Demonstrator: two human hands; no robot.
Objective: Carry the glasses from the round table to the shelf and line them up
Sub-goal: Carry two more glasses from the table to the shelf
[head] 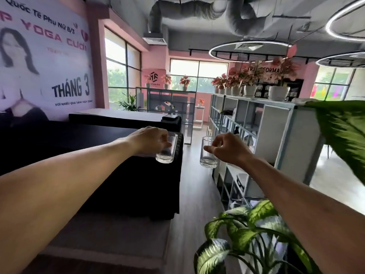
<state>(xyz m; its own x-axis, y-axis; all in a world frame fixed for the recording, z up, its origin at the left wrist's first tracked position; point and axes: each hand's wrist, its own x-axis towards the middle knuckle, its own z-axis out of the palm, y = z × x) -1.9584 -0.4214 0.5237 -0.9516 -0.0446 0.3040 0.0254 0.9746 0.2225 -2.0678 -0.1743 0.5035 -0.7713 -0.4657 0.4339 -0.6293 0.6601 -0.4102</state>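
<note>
Glasses, two of them: left hand [150, 140] is gripping one glass [166, 148] at ten o'clock, right hand [229, 148] is gripping the other glass [207, 152] at two o'clock, fingers curled round each.

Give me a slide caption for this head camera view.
Left hand and right hand each carry a clear empty glass along the grey shelf unit.

Left hand [152, 140]: fingers curled round the left glass [166, 148], held upright in the air, in front of the black counter's [79, 139] right end.
Right hand [230, 148]: grips the right glass [207, 152], upright, over the floor [197, 184].
Glasses: clear, nothing in them, near each other, not touching.
Shelf [276, 131]: white, at the right, potted pink plants [254, 76] along its top.
Leaves [246, 224]: green, at the lower right.
Wall: a poster [45, 62] at the left.
</note>
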